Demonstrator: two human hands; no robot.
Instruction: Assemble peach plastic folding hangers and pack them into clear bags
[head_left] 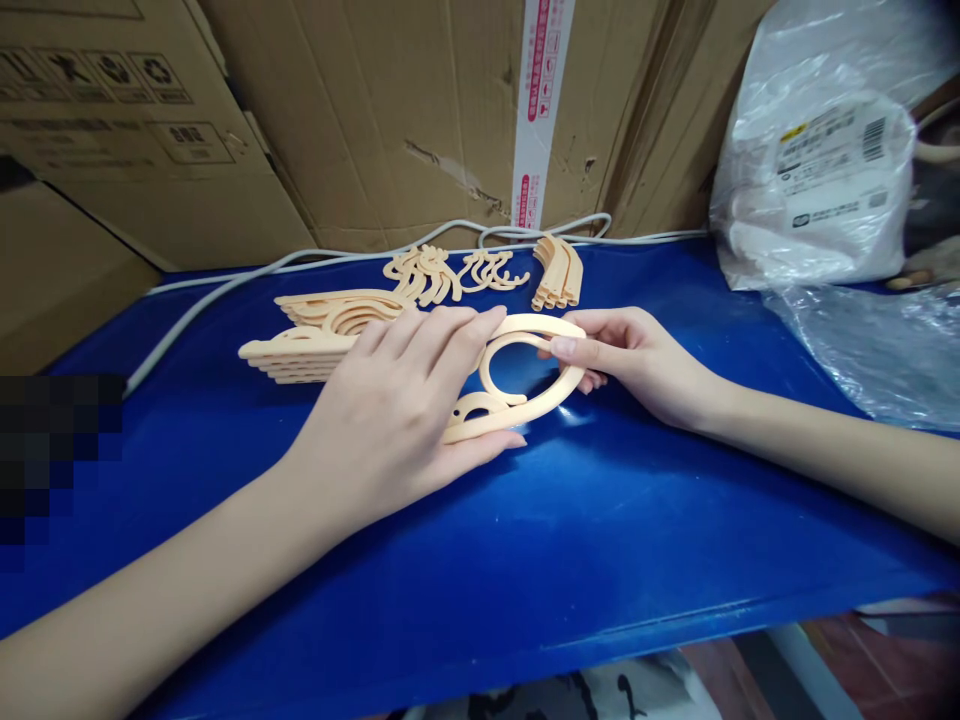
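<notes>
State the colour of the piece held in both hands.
The piece is pale peach, seen best in the head view.

Hands: two, left hand (405, 400) and right hand (645, 360). Held cream frame (540, 407): one. Stacks of cream pieces (300, 347), left: two, layers uncertain. Clusters of small cream hooks (428, 272), far: two, pieces overlapping. Bundle of curved cream pieces (556, 272), far: one. Blue table (570, 540): one.
</notes>
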